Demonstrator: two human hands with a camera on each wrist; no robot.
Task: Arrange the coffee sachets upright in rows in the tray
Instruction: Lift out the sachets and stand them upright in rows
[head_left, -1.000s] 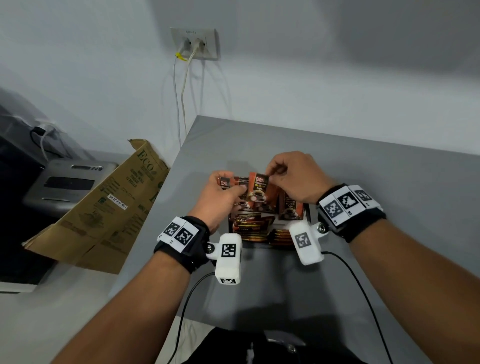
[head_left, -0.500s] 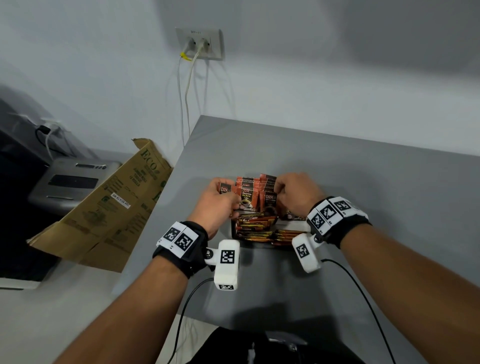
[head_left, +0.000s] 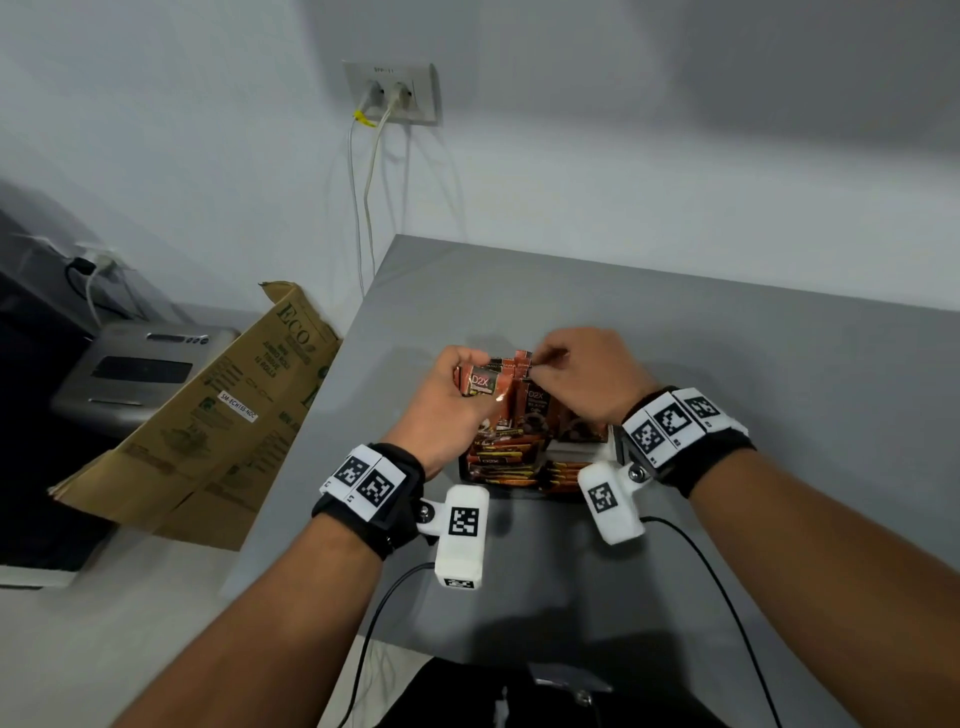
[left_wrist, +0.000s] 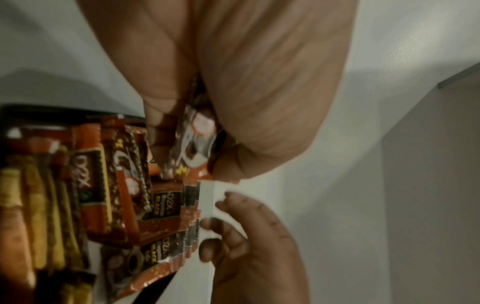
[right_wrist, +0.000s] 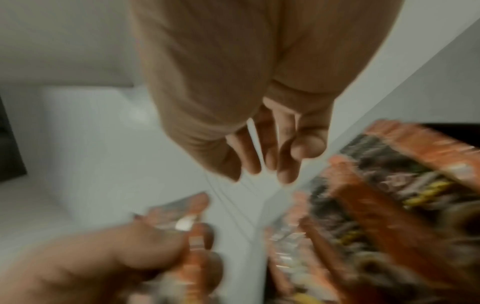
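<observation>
A black tray (head_left: 519, 484) on the grey table holds orange and brown coffee sachets (head_left: 537, 408) standing upright at the back. More sachets (head_left: 498, 458) lie packed in the front row. My left hand (head_left: 453, 385) grips a D2X sachet (head_left: 480, 385) just left of the upright row; the left wrist view shows the thumb and fingers (left_wrist: 158, 127) pinching that sachet (left_wrist: 193, 142). My right hand (head_left: 545, 359) reaches over the row, and its fingertips (left_wrist: 210, 223) touch the sachet tops. The blurred right wrist view shows its fingers (right_wrist: 270, 156) loose and holding nothing.
A flattened cardboard box (head_left: 218, 415) leans off the table's left edge beside a grey device (head_left: 140, 369). Cables hang from a wall socket (head_left: 395, 93) behind the table. Bare grey table surface (head_left: 779, 374) lies to the right and in front of the tray.
My right hand lowered the sachet it held above the tray into the upright row and now touches the tops with its fingertips. My left hand keeps its sachet.
</observation>
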